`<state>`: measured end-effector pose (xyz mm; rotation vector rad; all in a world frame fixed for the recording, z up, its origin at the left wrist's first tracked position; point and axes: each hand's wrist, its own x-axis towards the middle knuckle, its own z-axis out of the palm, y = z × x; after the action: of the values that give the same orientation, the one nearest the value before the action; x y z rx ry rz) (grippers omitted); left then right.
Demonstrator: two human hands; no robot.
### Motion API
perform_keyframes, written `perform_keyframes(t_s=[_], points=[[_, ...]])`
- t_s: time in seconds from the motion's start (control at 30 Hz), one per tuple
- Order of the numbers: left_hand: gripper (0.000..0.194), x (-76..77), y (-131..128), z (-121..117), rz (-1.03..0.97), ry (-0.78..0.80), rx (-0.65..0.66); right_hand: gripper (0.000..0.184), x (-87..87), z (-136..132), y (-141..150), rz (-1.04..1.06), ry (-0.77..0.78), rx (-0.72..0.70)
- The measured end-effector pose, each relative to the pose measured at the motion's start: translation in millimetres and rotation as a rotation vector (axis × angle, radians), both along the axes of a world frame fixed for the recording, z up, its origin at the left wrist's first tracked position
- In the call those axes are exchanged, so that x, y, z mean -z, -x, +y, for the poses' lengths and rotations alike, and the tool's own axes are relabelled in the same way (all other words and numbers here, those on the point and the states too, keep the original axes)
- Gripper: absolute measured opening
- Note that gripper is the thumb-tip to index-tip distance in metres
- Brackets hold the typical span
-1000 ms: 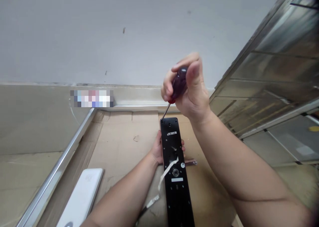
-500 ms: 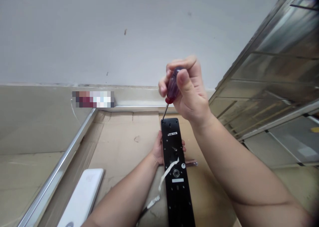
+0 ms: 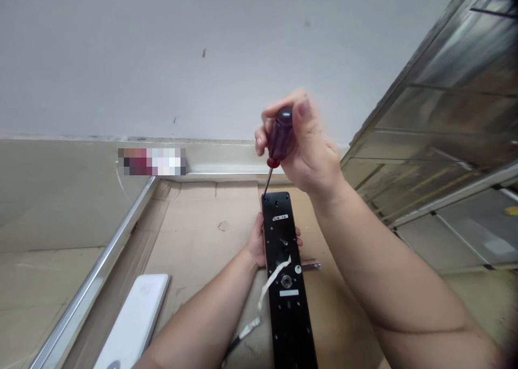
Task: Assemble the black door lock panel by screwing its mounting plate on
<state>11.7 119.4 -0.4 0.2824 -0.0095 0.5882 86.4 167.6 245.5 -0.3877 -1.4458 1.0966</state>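
Gripping the dark-red screwdriver [image 3: 280,137] in the right hand [image 3: 314,156], tip-down at the far left corner of a long black panel [image 3: 290,318]! Clasping that panel's edges with the left hand [image 3: 256,245], over brown cardboard [image 3: 194,229], right of a white slab [image 3: 135,315].

— Home or w/shop?
— W/shop, prob. See purple plastic-handled screwdriver [image 3: 282,137] at corner of long black hole-studded panel [image 3: 290,326], flat brown cardboard sheeting [image 3: 198,212] beneath, shiny silver metal edging [image 3: 96,274] along L side & back.
— And bkgd?
— Plain grey-white wall [image 3: 141,61], few dark marks [image 3: 204,53], beige lower band [image 3: 52,196].
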Motion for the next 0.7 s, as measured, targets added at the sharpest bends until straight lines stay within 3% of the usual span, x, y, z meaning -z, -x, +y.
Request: perform_keyframes(t_s=[0.13,0.27,0.37,0.57,0.7], points=[[0.094,2.8,0.2,2.0,0.004,-0.017,0.019,0.051,-5.2,1.3,-3.9,-0.028,0.035,-0.118],[0.097,4.6,0.6,3.2,0.004,-0.039,0.048,0.042,0.7,-4.6,1.5,0.105,-0.038,0.006],[0.096,4.3,0.8,3.5,-0.004,-0.048,0.049,0.040,4.9,-3.9,1.8,0.040,-0.068,0.101],[0.096,3.7,0.9,3.1,-0.004,-0.044,0.037,0.056,-5.8,3.5,-6.5,-0.108,-0.020,0.011],[0.096,3.5,1.0,2.4,-0.003,-0.042,0.047,0.057,-8.3,-4.8,-2.5,-0.059,0.048,0.002]])
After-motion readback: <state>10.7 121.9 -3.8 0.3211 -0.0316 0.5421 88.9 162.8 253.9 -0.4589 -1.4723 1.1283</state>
